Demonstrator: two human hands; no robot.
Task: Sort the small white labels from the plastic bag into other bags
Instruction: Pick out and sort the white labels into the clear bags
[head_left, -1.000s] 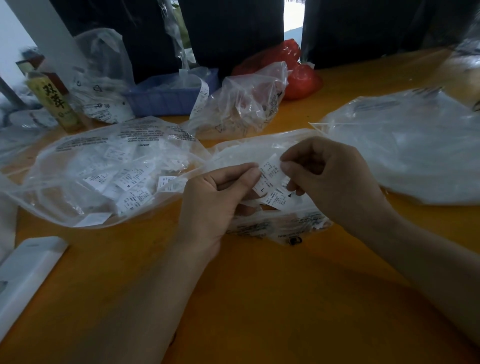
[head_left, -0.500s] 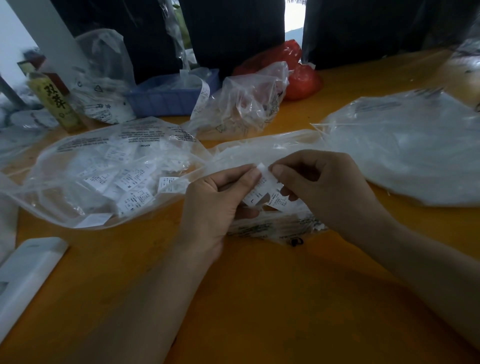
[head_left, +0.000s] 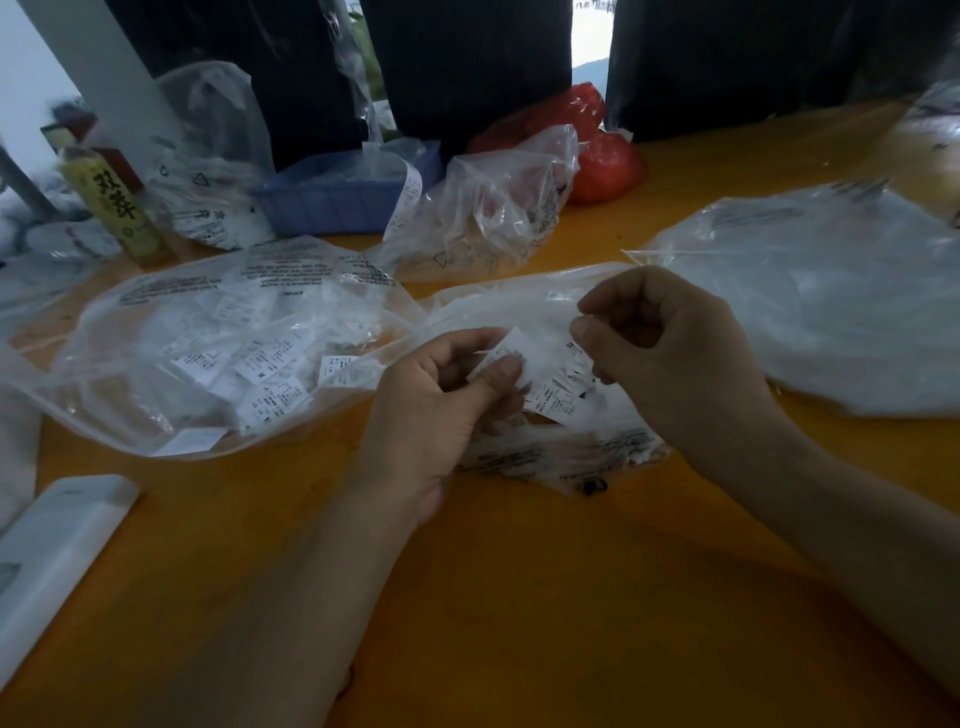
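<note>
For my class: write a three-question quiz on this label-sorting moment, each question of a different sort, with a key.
1. True or false: the left hand holds a white label in its grip.
2. The clear bag full of labels lies on which side of the hands? A) left B) right C) behind the blue tray
3. Fill in: the table top is ____ in colour.

Key: 1 true. 2 A. 3 orange.

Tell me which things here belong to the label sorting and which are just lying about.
Job:
- label, pinched by left hand
- right hand
- bag under the hands
- bag of labels

Lying about:
- blue tray
- red bag
- yellow bottle
- white box
</note>
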